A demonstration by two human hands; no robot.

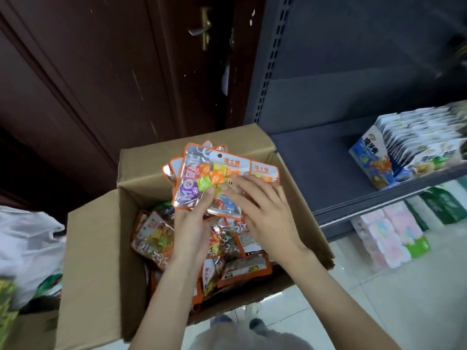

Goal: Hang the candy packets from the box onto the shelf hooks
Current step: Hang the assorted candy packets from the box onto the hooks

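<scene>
A dark door (101, 84) stands far left, a grey shelf (353, 152) far right; no hooks show. The open box (101, 248) sits near, half full of packets (156, 238). Above it the left hand (192, 231) holds a fanned stack (202, 178) from below, thumb pinching its lower edge. The right hand (265, 213) lies flat on the stack, fingers (237, 183) straight and slightly spread. The packets look light, crinkly and slippery; each is best pinched at the top by its hang hole.

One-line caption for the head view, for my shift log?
Left hand holds a fan of candy packets over the open box; right hand lies flat on them.
</scene>
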